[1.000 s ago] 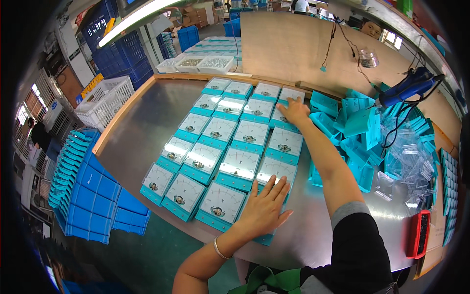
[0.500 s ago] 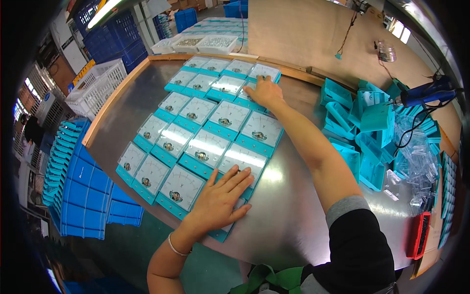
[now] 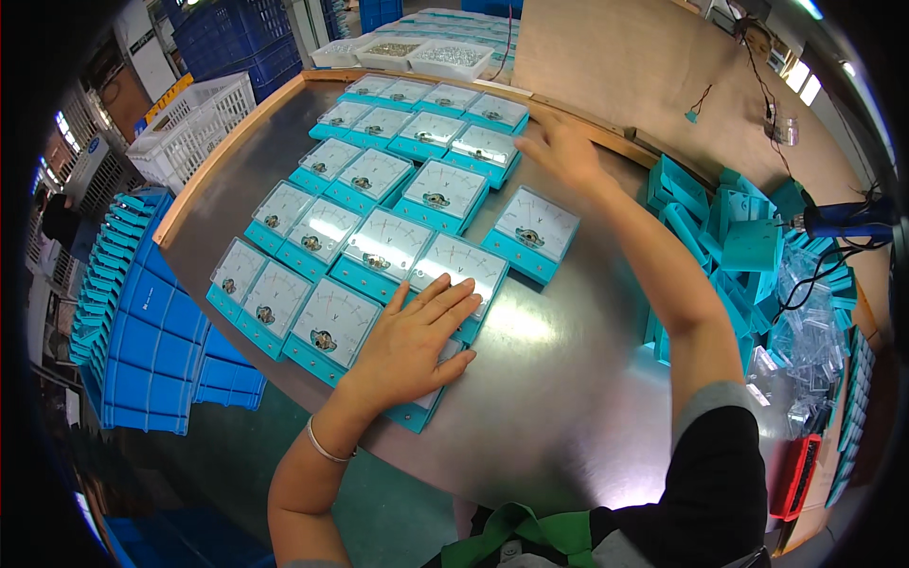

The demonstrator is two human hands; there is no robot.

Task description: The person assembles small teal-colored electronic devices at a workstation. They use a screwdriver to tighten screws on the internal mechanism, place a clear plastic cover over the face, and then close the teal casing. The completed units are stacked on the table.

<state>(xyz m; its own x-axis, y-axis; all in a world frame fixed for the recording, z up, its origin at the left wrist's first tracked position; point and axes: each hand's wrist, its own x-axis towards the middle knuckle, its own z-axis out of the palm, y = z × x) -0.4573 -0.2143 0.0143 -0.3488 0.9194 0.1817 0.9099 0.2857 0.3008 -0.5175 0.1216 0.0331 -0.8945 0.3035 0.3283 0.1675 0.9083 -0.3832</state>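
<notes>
From the head camera, teal-and-white panel meters point(image 3: 323, 320) sit in staggered rows on a metal tabletop point(image 3: 540, 407), with one meter point(image 3: 534, 223) set apart at the right. The left hand point(image 3: 407, 346) lies flat, fingers spread, over the nearest right-hand meters. The right hand point(image 3: 566, 151), blurred, thumb apart from its fingers, is just beside the far-right meters.

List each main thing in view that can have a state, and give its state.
Meters: face up, uneven rows, one set apart.
Left hand: open, over near meters.
Right hand: open, blurred, beside far meters.
Teal housings: loosely piled.
Clear pieces: heaped.
White crate: open-topped.
</notes>
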